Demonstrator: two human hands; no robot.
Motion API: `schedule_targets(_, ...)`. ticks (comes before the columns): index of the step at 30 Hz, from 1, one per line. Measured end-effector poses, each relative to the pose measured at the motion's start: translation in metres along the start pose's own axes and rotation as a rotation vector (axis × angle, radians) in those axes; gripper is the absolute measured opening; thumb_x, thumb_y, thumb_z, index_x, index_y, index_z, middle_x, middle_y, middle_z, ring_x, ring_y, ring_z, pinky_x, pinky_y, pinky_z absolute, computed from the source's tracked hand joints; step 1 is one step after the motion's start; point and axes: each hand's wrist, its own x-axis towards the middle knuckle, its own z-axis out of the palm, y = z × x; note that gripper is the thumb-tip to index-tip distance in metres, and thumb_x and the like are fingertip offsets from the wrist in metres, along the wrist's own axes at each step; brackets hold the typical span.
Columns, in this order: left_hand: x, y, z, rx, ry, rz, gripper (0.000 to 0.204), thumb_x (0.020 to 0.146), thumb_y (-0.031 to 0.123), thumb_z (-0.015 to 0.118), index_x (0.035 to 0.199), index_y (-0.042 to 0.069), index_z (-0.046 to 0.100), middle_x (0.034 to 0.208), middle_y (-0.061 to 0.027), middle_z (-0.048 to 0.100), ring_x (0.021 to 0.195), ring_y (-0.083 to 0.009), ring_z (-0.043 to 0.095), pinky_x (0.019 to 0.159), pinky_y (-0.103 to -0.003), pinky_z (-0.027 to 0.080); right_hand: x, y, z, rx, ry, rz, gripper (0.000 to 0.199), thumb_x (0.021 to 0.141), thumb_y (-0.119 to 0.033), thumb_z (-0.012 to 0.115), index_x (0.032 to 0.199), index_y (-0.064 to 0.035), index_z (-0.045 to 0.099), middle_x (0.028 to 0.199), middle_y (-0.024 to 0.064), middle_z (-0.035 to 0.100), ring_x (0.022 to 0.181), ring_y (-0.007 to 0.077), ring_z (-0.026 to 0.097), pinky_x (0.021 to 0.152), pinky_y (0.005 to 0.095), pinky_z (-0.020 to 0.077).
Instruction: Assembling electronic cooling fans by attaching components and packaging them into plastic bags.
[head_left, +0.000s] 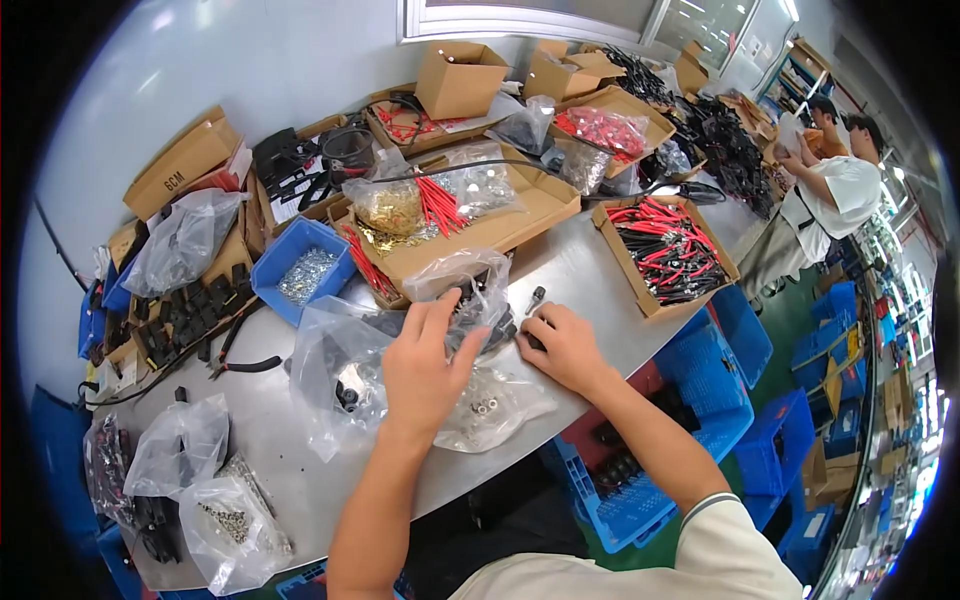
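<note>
Over the clear plastic bags at the middle of the bench, my left hand (425,355) is open, thumb and fingers apart. Its fingertips reach the mouth of a clear bag (470,268) with dark parts inside. To its right, my right hand (565,350) is closed, fingers curled round a small black part that they mostly hide. Just beyond that hand lies a small black and silver connector (538,296) on the metal bench. A clear bag with metal rings (490,405) lies between my wrists, and another bag with black and silver pieces (345,385) is left of my left hand.
A blue bin of small metal parts (305,275) and pliers (245,365) sit to the left. Beyond my hands is a cardboard tray (530,195); a box of red and black cables (670,250) stands right. Blue crates (700,400) are below the right edge. Two people (835,185) stand far right.
</note>
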Motion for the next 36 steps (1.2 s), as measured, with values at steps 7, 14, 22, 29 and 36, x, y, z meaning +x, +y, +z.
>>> schedule_targets(7, -0.004, -0.002, 0.003, 0.019, -0.058, 0.152, 0.017, 0.08, 0.009, 0.07, 0.097, 0.008, 0.068, 0.093, -0.0094, 0.062, 0.068, -0.0268, 0.063, 0.061, -0.034, 0.052, 0.009, 0.031, -0.002, 0.387, 0.306, 0.439, 0.012, 0.08, -0.018, 0.07, 0.079, -0.0064, 0.066, 0.071, 0.0039, 0.059, 0.06, 0.018, 0.058, 0.054, 0.0314, 0.0445)
schedule_targets(14, -0.006, 0.001, 0.004, -0.001, -0.082, 0.218, 0.019, 0.078, 0.006, 0.07, 0.096, 0.006, 0.067, 0.091, -0.0097, 0.061, 0.074, -0.0275, 0.063, 0.063, -0.035, 0.051, 0.076, -0.031, -0.068, 1.558, 0.524, 0.929, 0.018, 0.087, -0.021, 0.068, 0.086, -0.0067, 0.057, 0.061, -0.0016, 0.051, 0.051, 0.0073, 0.049, 0.037, 0.0198, 0.0271)
schedule_targets(22, -0.004, 0.001, 0.006, -0.02, -0.075, 0.206, 0.017, 0.077, 0.002, 0.069, 0.094, 0.002, 0.066, 0.09, -0.0114, 0.061, 0.073, -0.0295, 0.062, 0.063, -0.037, 0.05, 0.102, -0.091, -0.029, 1.279, 0.385, 0.522, 0.025, 0.089, -0.025, 0.067, 0.08, -0.0016, 0.065, 0.067, 0.0019, 0.06, 0.058, 0.0057, 0.051, 0.053, 0.0212, 0.0395)
schedule_targets(29, 0.0, -0.002, 0.006, -0.022, -0.019, 0.2, 0.016, 0.078, 0.001, 0.067, 0.094, 0.004, 0.066, 0.086, -0.0097, 0.06, 0.07, -0.0284, 0.061, 0.061, -0.036, 0.05, 0.104, -0.084, -0.042, 0.977, 0.234, 0.273, 0.03, 0.093, -0.024, 0.062, 0.078, 0.002, 0.065, 0.072, 0.0015, 0.062, 0.07, 0.006, 0.054, 0.063, 0.0224, 0.0428)
schedule_targets(36, 0.0, 0.005, -0.002, -0.029, -0.062, 0.227, 0.014, 0.077, -0.003, 0.068, 0.09, 0.001, 0.068, 0.08, -0.0094, 0.059, 0.063, -0.0201, 0.059, 0.057, -0.029, 0.048, 0.085, 0.011, -0.037, 0.613, 0.137, 0.378, 0.025, 0.086, -0.025, 0.065, 0.09, -0.0002, 0.067, 0.084, 0.0119, 0.063, 0.081, 0.0205, 0.061, 0.071, 0.0328, 0.0477)
